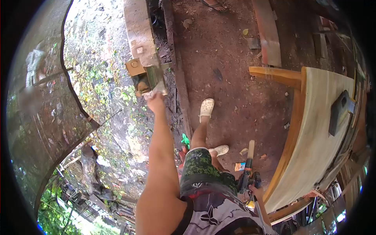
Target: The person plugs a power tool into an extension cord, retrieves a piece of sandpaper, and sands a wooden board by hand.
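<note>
My left hand (156,102) reaches far out, its fingers closed at the near edge of a small open box (154,76). The box has a tan flap (135,66) with a round mark, and a brownish thing shows in its dark inside. It sits on a long weathered plank (139,31). Low beside my right leg, my right hand (257,192) is wrapped around a black power tool (246,178), partly hidden by my body. Its exact kind is not clear. A pale wooden strip (251,149) shows just beyond the tool.
A pale wooden panel with an orange-brown frame (299,121) stands at my right, with a dark block-like object (339,113) on it. Boards (268,35) lie on the dirt ground (231,94). Dark netting (43,98) hangs at left. Another person's foot (214,4) shows at the top.
</note>
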`<action>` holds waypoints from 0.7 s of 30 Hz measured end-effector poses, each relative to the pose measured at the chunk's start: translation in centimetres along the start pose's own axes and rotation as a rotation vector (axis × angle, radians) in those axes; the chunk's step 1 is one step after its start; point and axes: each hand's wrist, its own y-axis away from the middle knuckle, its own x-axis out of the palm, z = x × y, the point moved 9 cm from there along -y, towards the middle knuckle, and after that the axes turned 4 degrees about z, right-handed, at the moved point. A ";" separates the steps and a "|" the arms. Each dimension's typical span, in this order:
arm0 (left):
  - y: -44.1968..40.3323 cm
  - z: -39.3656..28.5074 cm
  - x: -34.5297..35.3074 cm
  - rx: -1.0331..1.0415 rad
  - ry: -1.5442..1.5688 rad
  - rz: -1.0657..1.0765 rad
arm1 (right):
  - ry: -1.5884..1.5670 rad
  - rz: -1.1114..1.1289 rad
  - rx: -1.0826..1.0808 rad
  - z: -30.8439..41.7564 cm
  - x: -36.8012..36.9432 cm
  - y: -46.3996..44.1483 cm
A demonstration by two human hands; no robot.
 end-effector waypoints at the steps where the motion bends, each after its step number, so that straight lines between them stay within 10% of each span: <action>1: -0.1 -3.2 -1.3 0.008 -0.151 -0.047 | -0.021 -0.005 -0.001 0.1 0.3 0.3; 4: -2.3 -4.1 -2.3 -0.116 0.334 0.035 | -0.103 -0.014 -0.059 0.1 0.8 0.2; 7: -7.2 3.7 -1.1 0.411 -0.948 0.424 | -0.197 0.007 -0.137 -0.2 1.6 0.1; 8: -0.9 0.0 1.0 0.945 -1.281 0.425 | -0.231 0.007 -0.163 -0.5 1.5 0.3; 10: 3.2 2.5 4.8 1.026 -1.046 0.485 | -0.007 -0.122 -0.181 -3.2 0.2 -0.3; 11: 7.0 4.9 7.7 0.980 -1.354 0.796 | -0.037 -0.157 -0.152 -3.2 0.0 1.5; 12: 4.1 13.9 10.3 0.427 -1.420 1.052 | -0.063 -0.176 -0.126 -2.7 0.0 3.5; 13: 11.3 10.9 13.5 0.755 -1.649 1.119 | -0.163 -0.228 -0.111 -4.3 -0.2 4.4; 15: 19.7 12.1 16.3 -0.413 -0.693 1.027 | -0.203 -0.222 -0.055 -7.5 0.3 5.3; 17: 30.1 7.9 24.1 0.265 -0.764 1.432 | -0.146 -0.338 -0.120 -11.7 0.8 4.8; 19: 38.2 6.9 28.8 0.113 -0.696 1.442 | -0.095 -0.440 -0.157 -15.2 1.8 5.0; 21: 46.9 2.1 31.1 0.397 -0.785 1.484 | -0.299 -0.392 -0.022 -20.9 5.0 3.8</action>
